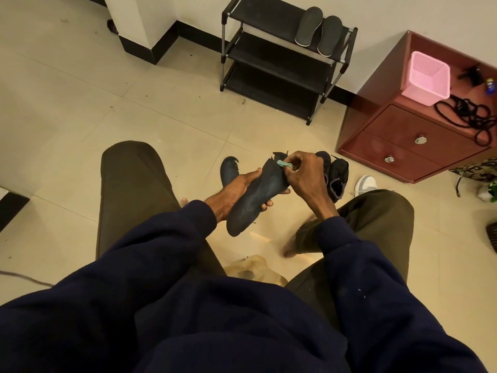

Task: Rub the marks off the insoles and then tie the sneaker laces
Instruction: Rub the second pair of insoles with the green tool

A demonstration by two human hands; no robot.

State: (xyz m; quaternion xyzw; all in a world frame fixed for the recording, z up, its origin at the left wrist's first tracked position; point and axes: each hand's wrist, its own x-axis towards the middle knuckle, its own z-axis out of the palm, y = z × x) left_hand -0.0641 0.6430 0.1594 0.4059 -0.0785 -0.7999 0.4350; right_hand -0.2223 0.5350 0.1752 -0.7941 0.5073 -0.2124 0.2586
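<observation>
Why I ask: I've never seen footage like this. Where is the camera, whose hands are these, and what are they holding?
No machine here: one camera worn on a person's head looks down at their own hands. The left hand grips a dark insole from below; the right hand pinches a small teal piece, perhaps an eraser, against its far end. On the floor lie another insole and dark sneakers. Two more insoles rest on the shoe rack; black laces lie on the red cabinet.

No text, label, brand, number or sign could be read on anything in view; any print on the objects was too small or blurred.
</observation>
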